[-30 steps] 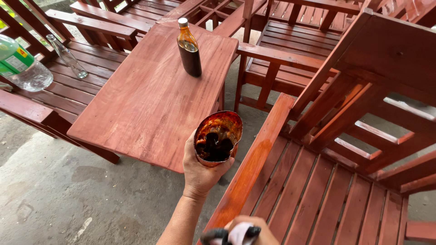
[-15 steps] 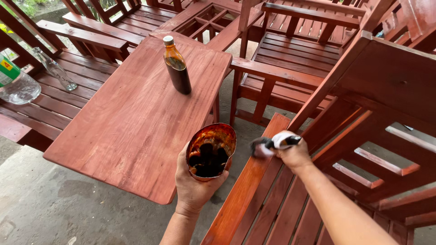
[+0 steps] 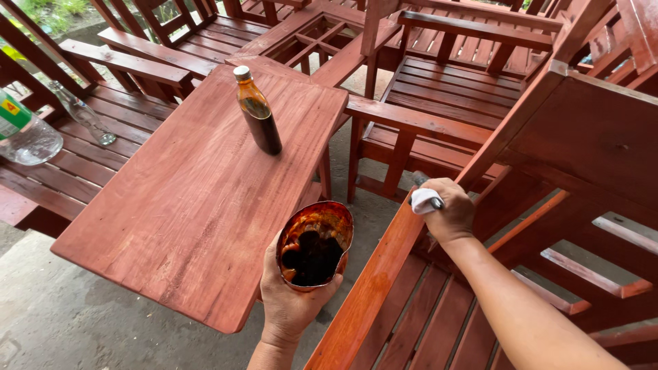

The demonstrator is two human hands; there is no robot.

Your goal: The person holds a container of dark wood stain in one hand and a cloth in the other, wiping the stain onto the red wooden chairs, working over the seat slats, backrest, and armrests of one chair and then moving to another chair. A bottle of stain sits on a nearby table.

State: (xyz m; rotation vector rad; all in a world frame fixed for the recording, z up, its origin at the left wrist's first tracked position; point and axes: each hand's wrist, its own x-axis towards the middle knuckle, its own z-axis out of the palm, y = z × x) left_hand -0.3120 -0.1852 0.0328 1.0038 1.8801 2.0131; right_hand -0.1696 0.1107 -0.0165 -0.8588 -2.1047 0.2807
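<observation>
Cupping a dented, stain-smeared tin (image 3: 314,245) from below, the left hand (image 3: 291,301) has its fingers wrapped around the tin's sides, the thumb along the near left edge. Inside the tin sits dark, nearly black liquid with reddish-brown streaks up the walls. The right hand (image 3: 447,212) is closed in a fist, its fingers pinching a white rag (image 3: 425,200) wound around a dark handle; the rag's end rests at the top of a red wooden bench rail (image 3: 373,281) that runs between the two hands.

Beyond the left fingers, a red-stained wooden counter (image 3: 199,199) carries an upright glass bottle (image 3: 258,113), capped, mostly full of dark brown liquid. Far left of those fingers, a clear plastic bottle (image 3: 26,133) and a slimmer clear glass bottle (image 3: 83,113) lie on a slatted bench (image 3: 89,164). More red slatted chairs (image 3: 445,89) crowd the space past the right fingers, over a grey concrete floor (image 3: 62,315).
</observation>
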